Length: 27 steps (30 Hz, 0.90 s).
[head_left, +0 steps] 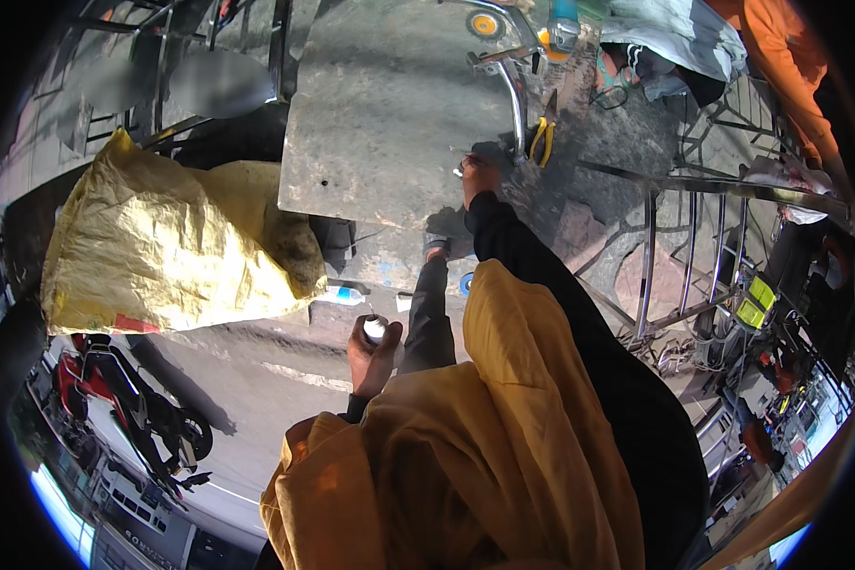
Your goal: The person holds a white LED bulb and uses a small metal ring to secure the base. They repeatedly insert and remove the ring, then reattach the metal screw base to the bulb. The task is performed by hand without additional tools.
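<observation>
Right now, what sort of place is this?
Maybe an open-air metal workshop: there are yellow pliers, a frame of metal bars and a motorbike out in the sunlight.

I have the black-sleeved right arm (594,323) stretched far forward, its right hand (483,179) too small in view to read each finger. My left hand (369,369) sits closer in, thumb and fingers curled, a dark cuff (355,408) below it.
</observation>
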{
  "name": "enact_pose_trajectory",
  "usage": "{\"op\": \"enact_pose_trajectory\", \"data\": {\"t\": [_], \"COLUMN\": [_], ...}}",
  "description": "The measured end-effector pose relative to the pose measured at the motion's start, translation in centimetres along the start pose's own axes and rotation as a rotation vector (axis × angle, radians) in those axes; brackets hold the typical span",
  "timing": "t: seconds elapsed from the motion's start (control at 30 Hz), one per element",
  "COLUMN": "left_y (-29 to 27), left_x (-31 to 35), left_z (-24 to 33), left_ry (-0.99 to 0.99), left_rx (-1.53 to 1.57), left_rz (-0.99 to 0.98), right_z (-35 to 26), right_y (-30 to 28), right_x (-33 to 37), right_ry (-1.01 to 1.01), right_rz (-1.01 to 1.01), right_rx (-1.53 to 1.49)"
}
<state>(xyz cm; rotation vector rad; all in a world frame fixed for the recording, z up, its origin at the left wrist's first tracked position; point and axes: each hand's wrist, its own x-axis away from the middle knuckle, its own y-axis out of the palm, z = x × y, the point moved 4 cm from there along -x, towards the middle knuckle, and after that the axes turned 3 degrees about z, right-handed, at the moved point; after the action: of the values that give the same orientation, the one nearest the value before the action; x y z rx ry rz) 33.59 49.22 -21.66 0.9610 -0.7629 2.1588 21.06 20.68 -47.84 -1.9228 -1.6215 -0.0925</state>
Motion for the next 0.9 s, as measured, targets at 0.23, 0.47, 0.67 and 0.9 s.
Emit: {"op": "enact_pose_trajectory", "data": {"t": [0.23, 0.47, 0.67, 0.9], "left_y": [2.2, 9.7, 24.3, 33.5], "left_x": [1.0, 5.0, 17.9, 36.6], "left_z": [4.8, 14.7, 18.4, 11.4], "left_ry": [0.183, 0.402, 0.724, 0.87], "left_rx": [0.057, -0.099, -0.358, -0.566], "left_rz": [-0.154, -0.679, -1.12, -1.669], "right_z": [-5.6, -19.5, -25.0, -19.5], "right_y": [-9.8, -28.5, -51.0, -65.9], "right_x": [2.4, 14.6, 21.1, 34.4], "right_ry": [0.495, -0.032, -0.284, -0.356], "right_rz": [-0.336, -0.604, -0.362, 0.096], "right_rx": [-0.618, -0.514, -0.579, -0.477]}}
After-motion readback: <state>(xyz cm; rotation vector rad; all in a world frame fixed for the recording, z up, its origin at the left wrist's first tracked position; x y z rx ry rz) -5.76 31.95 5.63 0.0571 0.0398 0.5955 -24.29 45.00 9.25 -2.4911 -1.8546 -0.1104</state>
